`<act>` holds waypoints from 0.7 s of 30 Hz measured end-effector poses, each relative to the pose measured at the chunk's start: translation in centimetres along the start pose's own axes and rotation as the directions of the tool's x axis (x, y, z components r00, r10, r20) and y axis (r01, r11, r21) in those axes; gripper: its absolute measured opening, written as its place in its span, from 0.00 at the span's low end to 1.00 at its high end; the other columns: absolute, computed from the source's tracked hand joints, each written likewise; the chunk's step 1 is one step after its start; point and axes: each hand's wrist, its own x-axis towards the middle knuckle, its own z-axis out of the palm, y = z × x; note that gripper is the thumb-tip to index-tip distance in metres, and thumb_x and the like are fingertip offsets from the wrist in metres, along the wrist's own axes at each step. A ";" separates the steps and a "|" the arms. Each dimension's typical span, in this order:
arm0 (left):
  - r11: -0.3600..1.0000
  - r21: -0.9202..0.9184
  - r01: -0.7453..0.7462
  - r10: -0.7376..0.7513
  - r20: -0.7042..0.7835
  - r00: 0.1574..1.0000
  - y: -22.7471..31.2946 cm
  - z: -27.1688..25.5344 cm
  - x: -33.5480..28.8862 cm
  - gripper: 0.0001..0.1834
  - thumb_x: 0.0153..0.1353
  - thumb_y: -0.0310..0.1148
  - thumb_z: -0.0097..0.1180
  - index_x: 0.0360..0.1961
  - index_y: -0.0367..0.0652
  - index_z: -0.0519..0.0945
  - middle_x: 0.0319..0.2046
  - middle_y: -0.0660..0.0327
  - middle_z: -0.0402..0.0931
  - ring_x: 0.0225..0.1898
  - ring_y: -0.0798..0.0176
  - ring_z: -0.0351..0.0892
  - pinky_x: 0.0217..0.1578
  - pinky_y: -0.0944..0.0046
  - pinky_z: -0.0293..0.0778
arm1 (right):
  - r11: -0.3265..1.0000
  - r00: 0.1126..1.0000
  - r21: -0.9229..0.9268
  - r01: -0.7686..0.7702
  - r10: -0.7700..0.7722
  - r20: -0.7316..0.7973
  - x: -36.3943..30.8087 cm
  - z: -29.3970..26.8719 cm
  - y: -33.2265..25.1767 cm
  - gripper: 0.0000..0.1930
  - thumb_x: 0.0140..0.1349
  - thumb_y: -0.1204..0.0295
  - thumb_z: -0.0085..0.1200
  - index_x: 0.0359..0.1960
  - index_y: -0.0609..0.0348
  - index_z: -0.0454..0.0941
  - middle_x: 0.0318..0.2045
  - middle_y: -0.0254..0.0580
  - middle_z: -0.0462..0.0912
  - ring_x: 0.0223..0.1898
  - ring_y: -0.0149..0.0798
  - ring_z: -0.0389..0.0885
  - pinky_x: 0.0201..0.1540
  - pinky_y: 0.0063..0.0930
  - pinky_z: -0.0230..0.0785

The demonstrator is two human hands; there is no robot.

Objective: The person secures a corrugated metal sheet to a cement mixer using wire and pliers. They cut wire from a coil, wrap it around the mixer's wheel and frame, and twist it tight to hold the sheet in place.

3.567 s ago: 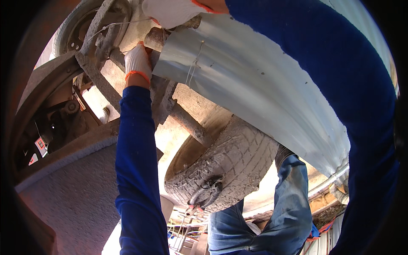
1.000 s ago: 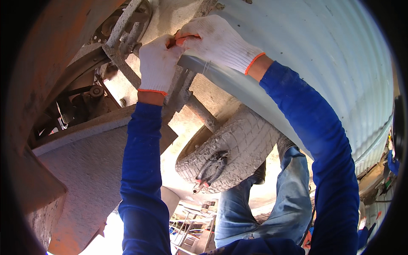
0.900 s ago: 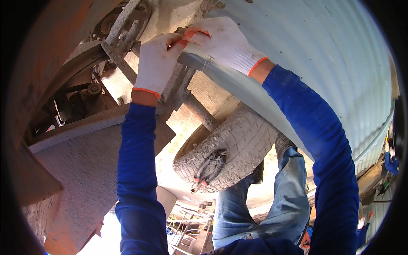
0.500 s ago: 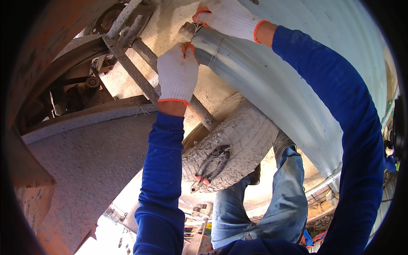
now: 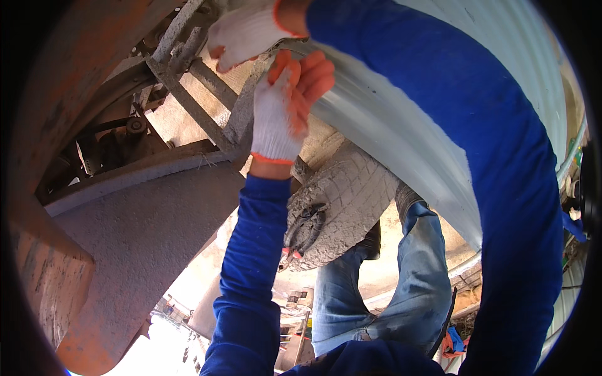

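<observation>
My left hand (image 5: 283, 109), in a white knit glove with an orange palm, is raised beside the edge of a curved, pale metal sheet (image 5: 401, 156). Its thumb and forefinger press together while the other fingers curl loosely; whatever is pinched there is too small to make out. Above and across it reaches my right hand (image 5: 241, 37), gloved alike, with its fingers bent down and closed. Their grip is hidden. Below the hands, pliers (image 5: 305, 233) with dark handles and red near the jaws lie on a cement-crusted tyre (image 5: 351, 203).
A crusted metal frame (image 5: 191, 100) stands left of my hands. Beyond it is machinery with a pulley (image 5: 135, 125). A wide, rusty grey panel (image 5: 138, 232) fills the lower left. My legs (image 5: 407, 276) are below, by the tyre.
My right hand has moved left and down from the sheet's edge, crossing above my left hand. My left hand has turned, showing its orange palm, and shifted slightly right.
</observation>
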 end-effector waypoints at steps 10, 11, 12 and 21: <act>-0.822 0.442 -0.361 0.032 0.667 0.744 9.1 -5.2 5.4 0.24 0.74 0.48 0.60 0.64 0.47 0.83 0.50 0.52 0.86 0.47 0.48 0.87 0.51 0.48 0.83 | 0.499 0.557 0.851 0.162 0.666 -0.496 -24.1 15.1 -2.2 0.17 0.79 0.72 0.55 0.64 0.60 0.83 0.48 0.48 0.92 0.48 0.34 0.91 0.54 0.28 0.82; -0.826 0.427 -0.368 -0.025 0.624 0.781 8.7 -4.8 6.1 0.24 0.74 0.51 0.60 0.61 0.46 0.84 0.47 0.53 0.87 0.44 0.48 0.88 0.49 0.47 0.83 | 0.421 0.574 0.903 0.088 0.720 -0.391 -25.8 16.7 -4.5 0.16 0.79 0.73 0.55 0.64 0.61 0.83 0.49 0.48 0.92 0.49 0.35 0.92 0.55 0.28 0.82; -0.834 0.411 -0.368 -0.077 0.574 0.815 8.5 -4.9 6.9 0.25 0.73 0.54 0.59 0.57 0.46 0.86 0.45 0.54 0.88 0.40 0.49 0.88 0.48 0.46 0.83 | 0.341 0.588 0.940 0.018 0.757 -0.286 -27.1 18.1 -6.4 0.16 0.79 0.74 0.55 0.63 0.62 0.83 0.49 0.48 0.92 0.51 0.37 0.92 0.56 0.27 0.82; -0.857 0.392 -0.336 -0.060 0.571 0.819 7.4 -5.3 11.2 0.14 0.64 0.41 0.59 0.35 0.46 0.93 0.30 0.45 0.88 0.35 0.41 0.90 0.40 0.41 0.84 | 0.942 0.822 0.230 -0.244 0.327 -0.466 -27.4 23.1 -17.5 0.16 0.72 0.71 0.59 0.59 0.57 0.83 0.53 0.48 0.85 0.56 0.48 0.84 0.65 0.48 0.75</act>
